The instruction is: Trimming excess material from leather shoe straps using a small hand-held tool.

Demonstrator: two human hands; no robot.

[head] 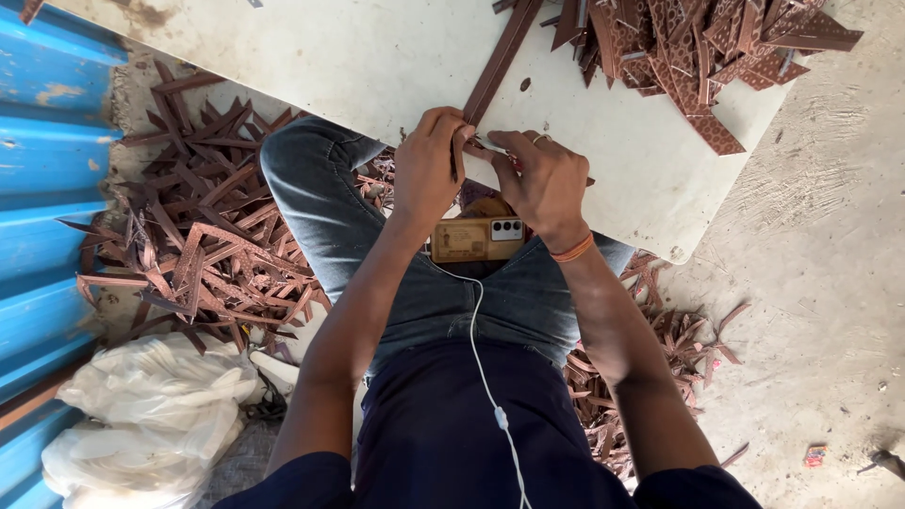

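Item: long brown strip [498, 64], patterned, lying aslant on the white board [377, 57] that rests across the seated person's knees; its near end sits at the board's front edge.

Left hand [429, 170]: closed in a pinch around the near end of the strip, thumb and fingers curled tight.

Right hand [545, 184]: fingers bent and closed beside the left, touching the same end; whether it holds a small tool or only the strip I cannot tell. Orange band on the wrist, ring on one finger.

Also present: heap of cut brown pieces [698, 47] on the board's far corner; scattered offcuts [203, 236] on the floor; phone [476, 239] in the lap with white cable [490, 386]; white bags [151, 396]; blue corrugated sheet [42, 188]
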